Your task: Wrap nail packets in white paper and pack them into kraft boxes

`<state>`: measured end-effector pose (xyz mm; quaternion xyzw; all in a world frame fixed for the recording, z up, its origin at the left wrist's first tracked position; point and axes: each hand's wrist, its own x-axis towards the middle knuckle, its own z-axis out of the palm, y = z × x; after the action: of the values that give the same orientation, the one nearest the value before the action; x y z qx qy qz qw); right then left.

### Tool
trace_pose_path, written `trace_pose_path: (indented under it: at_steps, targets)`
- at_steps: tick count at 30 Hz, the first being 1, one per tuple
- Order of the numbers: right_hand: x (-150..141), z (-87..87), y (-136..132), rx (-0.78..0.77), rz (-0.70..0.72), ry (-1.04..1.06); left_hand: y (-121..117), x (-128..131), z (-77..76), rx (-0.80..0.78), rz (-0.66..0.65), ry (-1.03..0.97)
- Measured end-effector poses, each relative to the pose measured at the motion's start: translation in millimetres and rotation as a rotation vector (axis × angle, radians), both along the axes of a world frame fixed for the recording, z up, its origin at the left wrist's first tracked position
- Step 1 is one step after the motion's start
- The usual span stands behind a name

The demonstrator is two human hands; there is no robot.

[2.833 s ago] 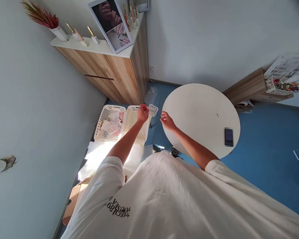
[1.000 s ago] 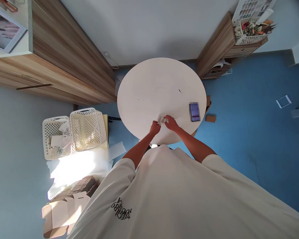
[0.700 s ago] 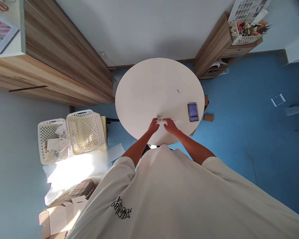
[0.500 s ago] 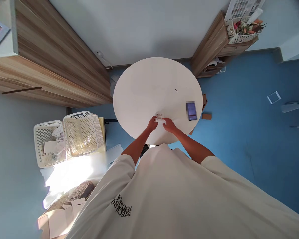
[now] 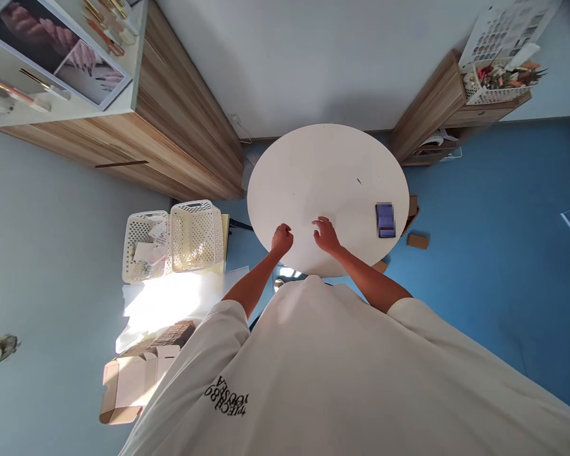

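Note:
Above the near part of the white oval table (image 5: pixel 332 164), my left hand (image 5: pixel 282 239) is closed, its fingers curled in. Whatever it holds, if anything, is hidden inside the fist. To its right, my right hand (image 5: pixel 327 235) has its fingers bent, with a gap between thumb and forefinger. Only a pale patch shows in that gap, and I make out no object there. The hands are apart, with bare tabletop between them. A phone-like device (image 5: pixel 386 220) with a blurred screen lies on the table, right of my right hand.
Two white perforated baskets (image 5: pixel 197 208) stand at the left, one with papers inside. Below them lies an open cardboard box (image 5: pixel 129 383). A wooden cabinet (image 5: pixel 190 126) rises at the back left, and another (image 5: pixel 425 107) at the back right. A small dark mark (image 5: pixel 359 181) is on the tabletop.
My hands have moved apart. The small clear piece with dotted contents that was between them no longer shows there. The view has shifted left, bringing more of the left cabinet top into sight.

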<state>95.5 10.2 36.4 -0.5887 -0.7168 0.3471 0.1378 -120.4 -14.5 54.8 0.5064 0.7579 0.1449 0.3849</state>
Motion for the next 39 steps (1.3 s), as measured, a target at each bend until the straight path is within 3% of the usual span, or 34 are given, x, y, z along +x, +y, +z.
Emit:
trace_pose_path:
  at_steps: [4, 8, 14, 18, 22, 26, 35, 39]
  targets:
    - [-28.7, 9.5, -15.2, 0.027, 0.033, 0.058, -22.4, -40.3, 9.9, -0.012, -0.005, 0.043]
    - [-61.4, 9.1, -43.4, 0.006, 0.056, 0.066, -52.0, -86.9, 9.2, -0.033, -0.018, 0.088]
    - [-112.3, 1.1, -100.8, -0.043, 0.078, 0.061, -97.8, -163.6, -10.3, -0.106, -0.108, 0.139]
    - [-135.6, -5.0, -140.5, -0.062, 0.07, 0.044, -122.3, -200.7, -26.7, -0.182, -0.28, 0.261]
    - [-145.0, -6.3, -172.3, -0.067, 0.049, 0.038, -139.9, -212.8, -33.7, -0.207, -0.529, 0.431]
    - [-145.2, -4.6, -187.9, -0.052, 0.039, 0.034, -152.5, -211.1, -36.5, -0.23, -0.701, 0.544]
    - [-140.3, -4.3, -193.4, -0.068, 0.022, 0.008, -158.2, -215.0, -39.3, -0.221, -0.737, 0.548]
    - [-140.5, -1.2, -197.1, -0.092, 0.027, -0.003, -158.7, -219.9, -41.3, -0.197, -0.691, 0.489]
